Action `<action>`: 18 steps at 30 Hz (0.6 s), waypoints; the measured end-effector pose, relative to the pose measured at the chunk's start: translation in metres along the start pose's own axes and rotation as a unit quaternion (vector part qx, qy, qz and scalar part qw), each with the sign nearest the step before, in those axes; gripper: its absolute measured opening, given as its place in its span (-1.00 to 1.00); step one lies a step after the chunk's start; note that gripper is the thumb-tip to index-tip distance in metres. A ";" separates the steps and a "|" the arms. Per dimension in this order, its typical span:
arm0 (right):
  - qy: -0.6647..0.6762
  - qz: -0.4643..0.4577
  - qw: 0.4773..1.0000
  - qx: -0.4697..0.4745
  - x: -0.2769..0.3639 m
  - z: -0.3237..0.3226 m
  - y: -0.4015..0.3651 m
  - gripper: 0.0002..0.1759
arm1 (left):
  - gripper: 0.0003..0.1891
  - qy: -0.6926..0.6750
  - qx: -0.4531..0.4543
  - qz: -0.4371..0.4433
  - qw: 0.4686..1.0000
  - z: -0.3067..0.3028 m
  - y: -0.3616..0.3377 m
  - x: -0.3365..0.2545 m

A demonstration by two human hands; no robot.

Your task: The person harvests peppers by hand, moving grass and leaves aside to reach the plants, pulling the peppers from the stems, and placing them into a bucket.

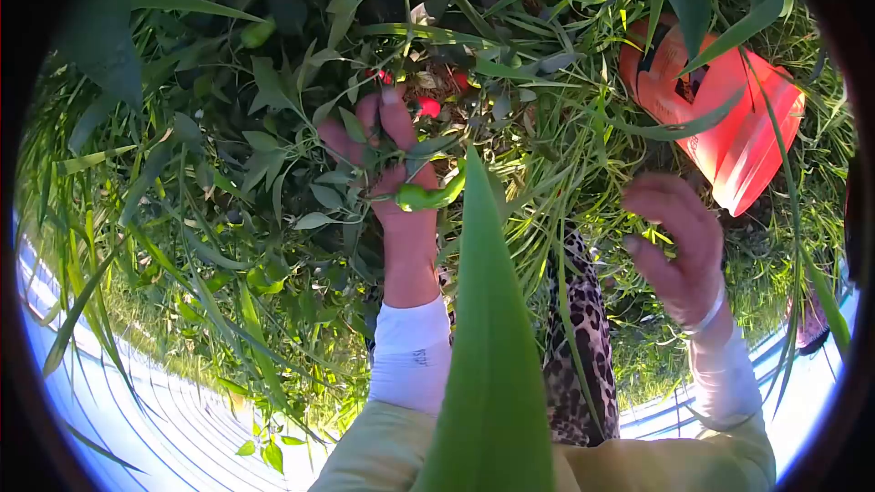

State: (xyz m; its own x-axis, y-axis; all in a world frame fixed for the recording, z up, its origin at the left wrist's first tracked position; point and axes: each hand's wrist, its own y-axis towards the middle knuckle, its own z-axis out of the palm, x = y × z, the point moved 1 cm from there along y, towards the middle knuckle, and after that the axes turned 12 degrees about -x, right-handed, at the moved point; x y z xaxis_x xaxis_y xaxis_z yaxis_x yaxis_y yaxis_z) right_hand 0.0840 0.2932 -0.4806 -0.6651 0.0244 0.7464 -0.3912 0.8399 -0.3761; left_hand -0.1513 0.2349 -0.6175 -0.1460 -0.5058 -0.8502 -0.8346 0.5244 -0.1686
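My left hand point(387, 155) reaches up into a leafy pepper plant, fingers apart and partly covered by leaves, with its fingertips close to a small red pepper point(428, 107). A curved green pepper point(432, 195) hangs over the wrist of that hand. On the right, my right hand point(674, 241) is held above the grass with its fingers curved and apart, holding nothing. Just above it a red-orange container point(743, 123) lies tilted in the grass.
A broad green blade point(492, 337) rises close to the camera and hides the lower middle. Long grass surrounds the plant. Leopard-print fabric point(583, 337) shows between my arms. At the far right edge is part of a pink shoe point(809, 323).
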 end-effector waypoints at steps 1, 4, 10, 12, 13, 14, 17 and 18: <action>0.027 -0.066 0.997 0.006 0.026 0.032 0.013 -0.58 | -0.58 0.000 0.003 -0.004 1.000 -0.001 -0.002 0.000; -0.026 -0.099 0.994 -0.040 0.059 0.106 0.044 -0.48 | -0.58 -0.003 0.011 -0.016 1.000 -0.002 -0.005 0.000; -0.057 -0.018 0.998 0.005 0.072 0.121 0.061 -0.65 | -0.59 0.011 0.010 -0.048 0.999 -0.010 0.004 0.003; -0.044 0.017 0.997 0.068 0.076 0.122 0.044 -0.70 | -0.60 0.008 0.004 -0.065 0.998 -0.012 0.010 0.007; 0.098 0.047 0.990 0.094 0.076 0.130 0.024 -0.75 | -0.60 0.007 0.002 -0.079 0.997 -0.014 0.012 0.008; 0.239 0.076 0.961 0.118 0.077 0.137 0.003 -0.79 | -0.60 0.007 0.000 -0.093 0.996 -0.017 0.015 0.010; 0.400 0.068 0.906 0.118 0.076 0.134 -0.020 -0.86 | -0.60 -0.018 -0.005 -0.155 0.988 -0.023 0.028 0.013; 0.423 0.028 0.901 0.095 0.071 0.128 -0.023 -0.89 | -0.58 -0.046 -0.005 -0.179 0.983 -0.024 0.030 0.013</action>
State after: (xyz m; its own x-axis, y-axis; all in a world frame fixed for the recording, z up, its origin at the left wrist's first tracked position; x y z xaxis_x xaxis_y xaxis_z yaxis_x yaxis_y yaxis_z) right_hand -0.0355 0.2062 -0.4894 0.0031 0.5353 0.8447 -0.5279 0.7183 -0.4532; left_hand -0.1916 0.2273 -0.6219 0.2059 -0.5915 -0.7796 -0.8293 0.3174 -0.4599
